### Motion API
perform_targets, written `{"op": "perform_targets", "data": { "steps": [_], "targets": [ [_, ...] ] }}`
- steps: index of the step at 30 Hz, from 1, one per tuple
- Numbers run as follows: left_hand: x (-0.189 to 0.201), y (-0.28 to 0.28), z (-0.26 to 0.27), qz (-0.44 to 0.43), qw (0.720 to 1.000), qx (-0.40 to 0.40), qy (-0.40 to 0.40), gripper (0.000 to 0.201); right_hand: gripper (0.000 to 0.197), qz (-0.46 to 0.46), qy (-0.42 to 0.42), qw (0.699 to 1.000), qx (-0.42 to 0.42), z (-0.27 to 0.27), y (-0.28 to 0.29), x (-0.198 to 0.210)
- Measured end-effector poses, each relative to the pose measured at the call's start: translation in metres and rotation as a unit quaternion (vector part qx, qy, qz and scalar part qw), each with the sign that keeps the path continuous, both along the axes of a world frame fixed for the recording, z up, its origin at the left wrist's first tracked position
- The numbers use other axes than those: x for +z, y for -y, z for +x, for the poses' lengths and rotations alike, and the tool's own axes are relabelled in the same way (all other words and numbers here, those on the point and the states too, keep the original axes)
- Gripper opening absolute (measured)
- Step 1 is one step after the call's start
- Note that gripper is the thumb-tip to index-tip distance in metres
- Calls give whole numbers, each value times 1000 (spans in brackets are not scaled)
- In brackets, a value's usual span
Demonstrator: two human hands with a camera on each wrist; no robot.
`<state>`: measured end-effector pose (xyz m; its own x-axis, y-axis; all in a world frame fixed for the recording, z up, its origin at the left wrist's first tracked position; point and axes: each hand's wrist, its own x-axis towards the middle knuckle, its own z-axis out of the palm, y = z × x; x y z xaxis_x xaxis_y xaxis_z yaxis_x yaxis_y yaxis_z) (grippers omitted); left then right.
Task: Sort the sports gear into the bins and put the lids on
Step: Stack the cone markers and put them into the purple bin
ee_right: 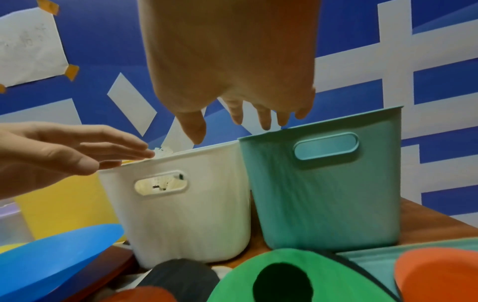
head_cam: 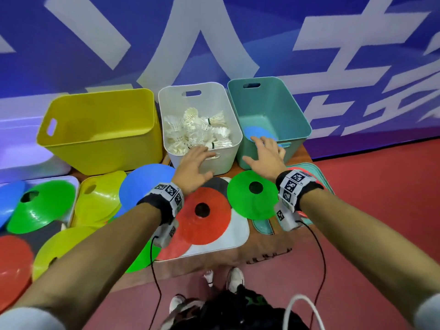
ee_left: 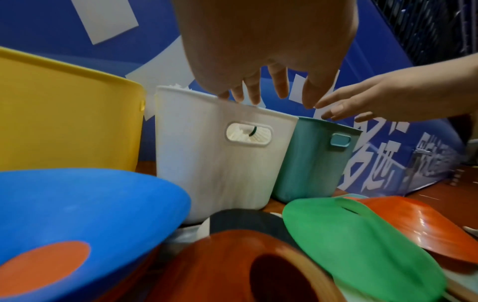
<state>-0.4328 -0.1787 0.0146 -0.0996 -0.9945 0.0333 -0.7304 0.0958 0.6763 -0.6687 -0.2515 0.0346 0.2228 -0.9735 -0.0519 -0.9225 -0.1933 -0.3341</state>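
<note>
Left grip (head_cam: 193,168): fingers spreading open, holding nothing, hovering at the near rim of the white bin (head_cam: 226,160). Shuttlecocks (head_cam: 200,129) are lying piled inside that bin, just beyond the fingertips.

Right grip (head_cam: 264,155): fingers splaying open, holding nothing, hanging over the near rim of the teal bin (head_cam: 295,110). A blue disc cone (head_cam: 258,134) is lying on the bin floor just beyond the fingers.

Yellow bin (head_cam: 102,151): standing on the desk (head_cam: 269,254) to the left of the left grip, beside the white bin.

Disc cones, loose: a green one (head_cam: 252,198) is lying just under the right wrist; a red one (head_cam: 204,222) is sitting below the left wrist on a white lid (head_cam: 235,236); a blue one (head_cam: 142,184) is resting left of the left wrist.

Further yellow, green, blue and red cones are lying farther left, well apart from both grips.

Teal lid (head_cam: 323,177): lying flat under the right wrist.
</note>
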Motion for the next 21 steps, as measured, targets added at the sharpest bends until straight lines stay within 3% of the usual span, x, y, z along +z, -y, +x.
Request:
{"op": "perform_targets", "data": {
  "steps": [5,13,16,21],
  "targets": [
    [-31,-33,11,-14,998,-44,35,70,74,20,-23,1000,-7,15,-49,-10],
    [-51,-80,5,85,990,-59,101,74,84,90,-95,991,42,9,-83,-46],
    [-61,-89,-3,107,975,-90,173,71,89,122,-135,981,65,0,-85,-63],
    [-82,-96,-27,167,933,-109,299,82,97,145,-184,965,120,-20,-86,-89]
  ]
}}
